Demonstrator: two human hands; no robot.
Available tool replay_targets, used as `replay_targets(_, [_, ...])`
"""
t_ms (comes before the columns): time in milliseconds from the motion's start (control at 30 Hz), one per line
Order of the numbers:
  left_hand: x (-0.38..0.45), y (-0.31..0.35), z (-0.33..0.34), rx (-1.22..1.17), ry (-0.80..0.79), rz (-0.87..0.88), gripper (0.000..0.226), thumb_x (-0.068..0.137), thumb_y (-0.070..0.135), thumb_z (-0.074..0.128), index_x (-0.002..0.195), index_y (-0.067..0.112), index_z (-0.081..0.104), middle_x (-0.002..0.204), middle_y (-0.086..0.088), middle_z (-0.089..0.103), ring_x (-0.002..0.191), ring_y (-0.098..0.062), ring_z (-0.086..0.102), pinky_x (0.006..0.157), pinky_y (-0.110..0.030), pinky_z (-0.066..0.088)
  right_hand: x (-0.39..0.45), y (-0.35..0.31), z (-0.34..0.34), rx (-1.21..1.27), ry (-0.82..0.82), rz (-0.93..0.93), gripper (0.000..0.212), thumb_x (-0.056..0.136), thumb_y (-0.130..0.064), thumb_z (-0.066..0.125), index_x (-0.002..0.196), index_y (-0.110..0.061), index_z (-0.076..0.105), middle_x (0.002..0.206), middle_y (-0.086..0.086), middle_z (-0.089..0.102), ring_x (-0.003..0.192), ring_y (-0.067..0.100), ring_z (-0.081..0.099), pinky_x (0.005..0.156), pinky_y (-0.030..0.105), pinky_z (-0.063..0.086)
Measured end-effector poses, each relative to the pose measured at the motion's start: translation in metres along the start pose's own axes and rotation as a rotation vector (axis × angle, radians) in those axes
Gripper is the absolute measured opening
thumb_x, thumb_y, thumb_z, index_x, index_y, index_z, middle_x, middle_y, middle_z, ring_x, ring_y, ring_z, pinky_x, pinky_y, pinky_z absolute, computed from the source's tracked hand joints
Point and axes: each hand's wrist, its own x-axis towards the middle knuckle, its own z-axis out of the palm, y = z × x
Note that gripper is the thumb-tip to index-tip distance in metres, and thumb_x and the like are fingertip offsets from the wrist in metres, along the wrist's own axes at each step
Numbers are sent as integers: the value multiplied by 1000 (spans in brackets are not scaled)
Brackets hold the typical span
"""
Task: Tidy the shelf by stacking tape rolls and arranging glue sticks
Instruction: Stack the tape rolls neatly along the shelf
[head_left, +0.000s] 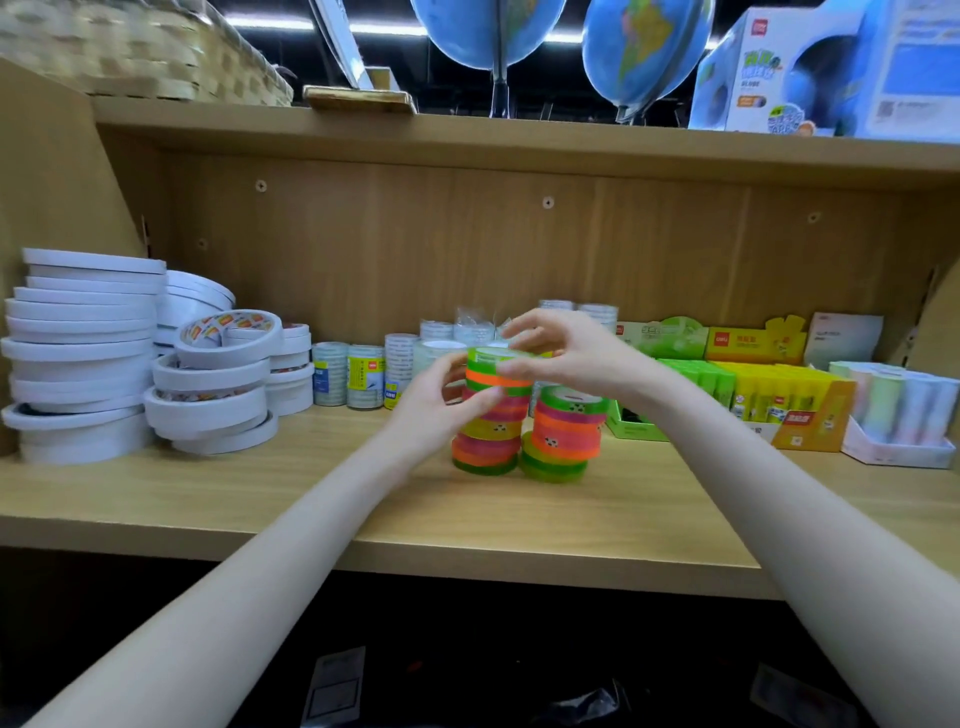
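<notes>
Two stacks of coloured tape rolls stand on the wooden shelf (260, 499). The taller stack (488, 441) rises on the left, a shorter stack (563, 436) leans next to it on the right. My left hand (436, 410) grips the tall stack's left side about halfway up. My right hand (561, 348) pinches the green top roll (491, 357) that sits on the tall stack. Glue sticks fill a green box (696, 374) and a yellow-orange box (789, 395) to the right.
White tape rolls (83, 358) are piled at the left, with smaller white rolls (213, 384) beside them. Clear tape tubes (363, 376) line the back. A pastel pack (904, 415) stands far right. Globes (644, 52) and a basket (130, 47) sit above.
</notes>
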Motion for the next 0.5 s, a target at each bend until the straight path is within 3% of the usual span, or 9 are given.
replay_targets(167, [4,-4,-3,-14,12,-13,49,82,21,67,128,12,51,122,-1,60,114,-13,55,98,-29,44,5,-4,5,101,41,4,35,74,-30,76,106,-21,64,108,1,66,96,6,60,77,16,47])
replay_targets(300, [4,-4,-3,-47,19,-51,50,82,25,67,128,17,49,120,2,56,109,-8,53,84,-15,45,-7,7,-19,312,230,61,29,74,-25,75,101,-20,66,103,2,69,97,14,64,92,35,49])
replay_targets(500, [4,-2,-1,-59,-98,-156,73,72,44,68,135,23,38,129,6,48,118,-11,47,99,-32,40,-44,33,-28,163,38,165,32,78,-24,72,107,-23,61,117,0,63,105,12,59,86,26,47])
